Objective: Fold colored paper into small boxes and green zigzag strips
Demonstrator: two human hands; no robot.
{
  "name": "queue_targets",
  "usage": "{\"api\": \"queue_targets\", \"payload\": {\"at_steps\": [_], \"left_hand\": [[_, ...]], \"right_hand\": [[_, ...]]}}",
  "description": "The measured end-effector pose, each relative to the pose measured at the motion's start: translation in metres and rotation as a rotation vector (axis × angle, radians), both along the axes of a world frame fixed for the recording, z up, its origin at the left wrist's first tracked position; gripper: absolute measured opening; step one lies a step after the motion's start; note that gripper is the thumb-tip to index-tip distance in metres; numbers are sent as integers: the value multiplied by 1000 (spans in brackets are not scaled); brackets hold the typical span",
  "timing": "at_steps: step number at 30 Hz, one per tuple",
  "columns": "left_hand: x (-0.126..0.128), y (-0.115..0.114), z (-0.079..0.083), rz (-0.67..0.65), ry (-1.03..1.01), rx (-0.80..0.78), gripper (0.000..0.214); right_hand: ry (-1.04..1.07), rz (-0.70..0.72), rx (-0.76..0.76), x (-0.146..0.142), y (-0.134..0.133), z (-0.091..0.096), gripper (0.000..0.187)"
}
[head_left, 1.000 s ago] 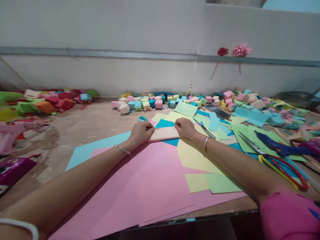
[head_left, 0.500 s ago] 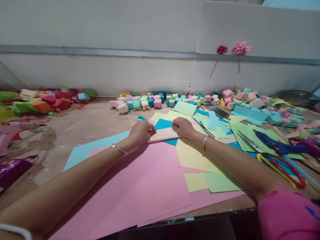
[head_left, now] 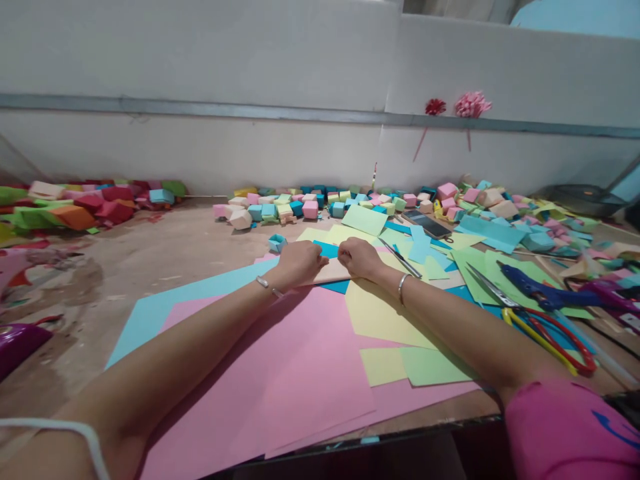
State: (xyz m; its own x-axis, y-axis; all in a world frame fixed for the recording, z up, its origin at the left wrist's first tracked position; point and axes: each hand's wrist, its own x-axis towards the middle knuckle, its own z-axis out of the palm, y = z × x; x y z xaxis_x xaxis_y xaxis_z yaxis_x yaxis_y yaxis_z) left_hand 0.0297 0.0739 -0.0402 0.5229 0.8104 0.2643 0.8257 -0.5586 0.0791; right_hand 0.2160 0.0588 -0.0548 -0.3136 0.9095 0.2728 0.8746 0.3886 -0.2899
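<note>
My left hand (head_left: 300, 260) and my right hand (head_left: 358, 257) sit close together on a folded pale peach paper strip (head_left: 334, 271), fingers curled and pressing down on it. The strip lies on a dark blue sheet (head_left: 334, 287) above a large pink sheet (head_left: 280, 367). A yellow sheet (head_left: 380, 313) lies under my right wrist. Each wrist wears a thin silver bangle. A small blue folded paper box (head_left: 276, 242) stands just beyond my left hand.
Rows of coloured paper cubes (head_left: 310, 203) line the wall. More lie in a heap at far left (head_left: 90, 203). Scissors with red-yellow handles (head_left: 543, 327), a blue glue gun (head_left: 537, 288), a phone (head_left: 427, 225) and loose green and blue sheets lie to the right. A purple object (head_left: 17, 340) sits at left.
Both hands have slid inward along the peach strip and now sit almost touching, covering most of it. The view has shifted slightly.
</note>
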Motion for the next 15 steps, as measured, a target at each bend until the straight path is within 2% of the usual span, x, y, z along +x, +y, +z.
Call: {"api": "queue_targets", "payload": {"at_steps": [3,8,12,15], "left_hand": [[-1,-3,-11,-119,-84,6,24],[-16,6,-17,-361,-144,-84,33],[-25,14,-16,-437,-159,-174,32],[-23,14,-14,-421,-199,-228,28]], "right_hand": [[0,-6,2,0,2,0,19],[11,-12,26,1,4,-4,20],[19,-2,50,5,7,-7,20],[7,55,81,7,7,-6,20]]}}
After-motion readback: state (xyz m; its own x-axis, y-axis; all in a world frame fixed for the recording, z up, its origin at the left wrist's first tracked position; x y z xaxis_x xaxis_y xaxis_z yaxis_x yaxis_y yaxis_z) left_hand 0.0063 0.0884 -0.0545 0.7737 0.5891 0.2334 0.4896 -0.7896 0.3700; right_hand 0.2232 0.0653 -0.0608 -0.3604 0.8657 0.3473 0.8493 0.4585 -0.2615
